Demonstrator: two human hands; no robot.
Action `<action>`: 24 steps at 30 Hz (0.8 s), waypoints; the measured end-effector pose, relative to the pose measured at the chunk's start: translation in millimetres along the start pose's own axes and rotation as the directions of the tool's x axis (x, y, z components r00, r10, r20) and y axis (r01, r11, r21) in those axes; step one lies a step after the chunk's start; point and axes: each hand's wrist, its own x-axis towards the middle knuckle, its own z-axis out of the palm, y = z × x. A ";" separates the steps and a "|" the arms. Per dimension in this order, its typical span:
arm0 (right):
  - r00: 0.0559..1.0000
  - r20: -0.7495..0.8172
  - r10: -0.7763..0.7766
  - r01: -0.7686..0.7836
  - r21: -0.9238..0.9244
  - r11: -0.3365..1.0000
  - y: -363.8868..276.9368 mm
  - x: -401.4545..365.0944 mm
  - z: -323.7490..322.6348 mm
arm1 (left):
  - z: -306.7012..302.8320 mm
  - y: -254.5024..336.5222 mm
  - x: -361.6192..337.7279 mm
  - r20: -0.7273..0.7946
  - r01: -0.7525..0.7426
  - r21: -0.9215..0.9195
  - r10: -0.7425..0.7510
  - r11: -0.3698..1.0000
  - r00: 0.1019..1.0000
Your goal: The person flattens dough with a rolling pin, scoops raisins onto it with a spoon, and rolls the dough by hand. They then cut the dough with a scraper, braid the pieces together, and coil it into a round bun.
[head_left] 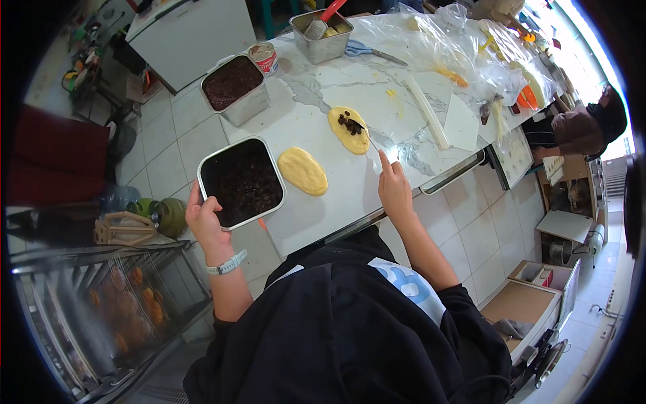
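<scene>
My left hand (206, 219) grips the side of a square metal tin (277, 178), tilted at the table's edge. Small dark pieces, possibly raisins, fill it (242, 182). My right hand (394, 185) is closed around a thin tool (374, 145), mostly hidden by the fingers. The tool's far end reaches a flattened oval of yellow dough (358, 143) that carries a small heap of dark pieces (348, 123). Nearer the tin, a second dough oval (303, 172) lies flat and bare on the marble-patterned table (343, 215).
Behind the tin stand another metal container (247, 104) with dark filling, a can (264, 58) and a steel container (323, 47) with a red-handled tool. Blue scissors (358, 48), a white strip (428, 111) and plastic bags (444, 40) lie farther back. Another person (579, 131) is at right.
</scene>
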 end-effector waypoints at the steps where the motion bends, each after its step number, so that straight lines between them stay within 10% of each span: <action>1: 1.000 0.003 -0.019 0.019 -0.011 1.000 2.3 -4.5 0.7 | 0.6 -0.4 0.0 0.013 0.007 0.010 -0.007 1.000 1.000; 11: 0.999 -0.031 0.016 -0.011 0.146 0.989 -5.6 -5.8 -14.5 | 1.6 -7.3 -3.7 0.086 0.020 0.053 -0.024 0.998 0.996; 13: 0.965 -0.253 -0.067 0.131 0.245 0.961 -9.1 -0.8 -29.1 | 8.3 -4.7 -11.3 0.071 0.003 0.004 -0.003 1.000 0.997; 17: 0.991 0.066 0.115 -0.132 0.448 0.884 -72.8 4.0 -112.6 | 15.9 0.2 -17.8 0.158 -0.093 0.089 0.078 0.992 0.984; 22: 0.839 0.038 -0.544 0.509 0.302 0.806 -104.2 2.0 -91.7 | 34.7 5.0 -29.9 0.173 -0.178 0.067 0.165 0.982 0.971; 24: 0.844 0.146 -0.517 0.495 0.161 0.854 -115.5 2.6 -82.2 | 36.2 5.0 -32.9 0.204 -0.193 0.037 0.182 0.981 0.962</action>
